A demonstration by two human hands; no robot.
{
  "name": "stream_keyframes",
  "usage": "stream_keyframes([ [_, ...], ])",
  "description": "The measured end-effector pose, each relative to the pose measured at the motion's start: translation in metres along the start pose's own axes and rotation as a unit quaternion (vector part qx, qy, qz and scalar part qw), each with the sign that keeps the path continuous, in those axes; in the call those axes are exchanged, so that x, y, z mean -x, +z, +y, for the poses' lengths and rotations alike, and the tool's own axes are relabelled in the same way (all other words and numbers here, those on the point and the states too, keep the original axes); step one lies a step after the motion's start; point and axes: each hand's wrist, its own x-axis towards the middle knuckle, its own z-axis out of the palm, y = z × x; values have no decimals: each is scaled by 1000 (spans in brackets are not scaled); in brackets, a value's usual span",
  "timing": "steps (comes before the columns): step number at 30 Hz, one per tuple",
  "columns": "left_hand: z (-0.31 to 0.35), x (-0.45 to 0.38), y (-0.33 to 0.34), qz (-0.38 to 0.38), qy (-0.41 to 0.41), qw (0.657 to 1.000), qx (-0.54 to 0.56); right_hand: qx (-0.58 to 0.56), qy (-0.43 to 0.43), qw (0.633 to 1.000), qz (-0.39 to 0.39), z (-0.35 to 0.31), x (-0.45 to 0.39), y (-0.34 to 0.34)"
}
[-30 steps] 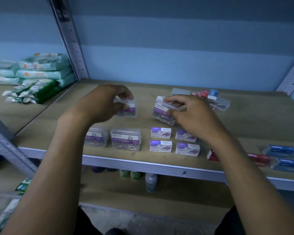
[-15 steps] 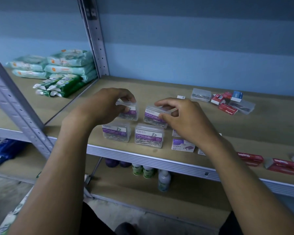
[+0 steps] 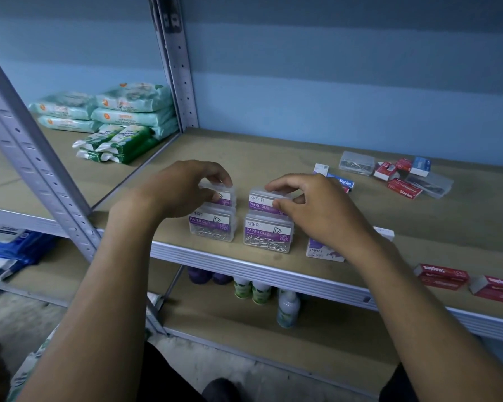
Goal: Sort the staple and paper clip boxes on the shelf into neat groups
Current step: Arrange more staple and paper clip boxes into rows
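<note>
Two clear paper clip boxes with purple labels stand side by side near the shelf's [image 3: 273, 158] front edge: one on the left [image 3: 211, 226], one on the right [image 3: 267, 233]. Directly behind each stands another such box. My left hand [image 3: 183, 190] grips the back left box [image 3: 224, 195]. My right hand [image 3: 317, 210] pinches the back right box [image 3: 260, 202] by its lid. White-and-purple staple boxes [image 3: 321, 250] lie partly hidden under my right wrist. Red staple boxes [image 3: 440, 276] sit at the front right.
A loose pile at the back right holds clear boxes [image 3: 356, 163], red boxes [image 3: 404, 189] and blue staple boxes [image 3: 341, 181]. Green and teal wipe packs [image 3: 122, 123] fill the neighbouring bay left of a grey upright [image 3: 177, 62]. Bottles [image 3: 286, 307] stand on the lower shelf.
Both hands have brought their paper clip boxes down and toward the front pair, setting them right behind those boxes. The camera has swung left and closer.
</note>
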Motion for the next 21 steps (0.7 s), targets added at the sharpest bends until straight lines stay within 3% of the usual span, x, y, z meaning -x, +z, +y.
stream_keyframes([
  [8,7,-2,-6,7,-26,999,34,-27,14,999,29,2,5,-12],
  [17,71,-22,2,58,36,997,30,1,43,997,70,32,19,-49],
  [21,102,-38,16,43,47,997,48,27,66,992,102,60,29,-73],
])
